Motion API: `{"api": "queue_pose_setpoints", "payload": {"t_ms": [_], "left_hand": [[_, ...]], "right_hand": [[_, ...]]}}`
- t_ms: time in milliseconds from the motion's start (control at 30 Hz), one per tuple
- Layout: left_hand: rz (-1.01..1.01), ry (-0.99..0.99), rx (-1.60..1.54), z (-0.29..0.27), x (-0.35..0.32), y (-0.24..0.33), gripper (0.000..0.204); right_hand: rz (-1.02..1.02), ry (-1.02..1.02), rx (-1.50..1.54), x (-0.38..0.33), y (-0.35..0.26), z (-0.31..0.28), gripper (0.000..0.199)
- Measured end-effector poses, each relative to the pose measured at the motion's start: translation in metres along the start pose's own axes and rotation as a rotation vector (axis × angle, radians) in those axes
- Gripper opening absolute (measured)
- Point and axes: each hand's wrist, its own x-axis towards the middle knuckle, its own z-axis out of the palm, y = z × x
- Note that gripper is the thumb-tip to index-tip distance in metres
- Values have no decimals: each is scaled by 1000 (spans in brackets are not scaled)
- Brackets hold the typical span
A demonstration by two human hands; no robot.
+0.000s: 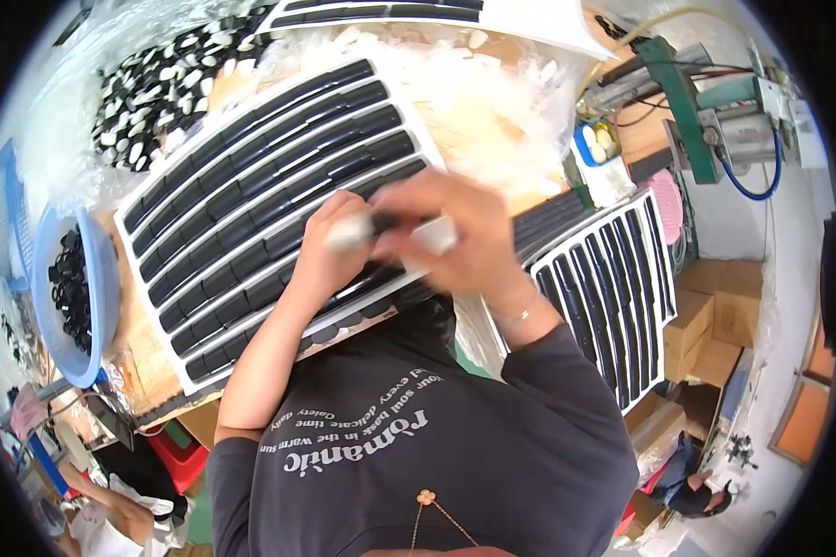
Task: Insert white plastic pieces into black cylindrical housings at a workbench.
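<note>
My left hand (330,243) and my right hand (464,227) meet above the near right part of a white sheet (178,357) with curved rows of glossy black pieces (269,176). Motion smears the fingers of both. Between them sits a small dark piece (383,223), with the fingers of each hand closed on it. A whitish patch shows at the fingertips of either hand; whether these are finger covers or loose pieces I cannot tell.
Loose black and white pieces (153,93) lie at the far left. A blue basin (104,306) holds black pieces. Right stand another loaded sheet (654,371), a blue box (585,148) and a green-framed machine (682,111). Other people (111,515) are at the lower corners.
</note>
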Motion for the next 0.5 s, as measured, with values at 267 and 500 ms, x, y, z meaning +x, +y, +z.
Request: {"api": "queue_pose_setpoints", "payload": {"t_ms": [267, 500], "left_hand": [[-237, -27, -281, -28, -4, 25, 70], [-266, -62, -180, -55, -20, 36, 50]], "right_hand": [[249, 6, 171, -11, 52, 9, 31], [353, -248, 237, -3, 45, 18, 28]]}}
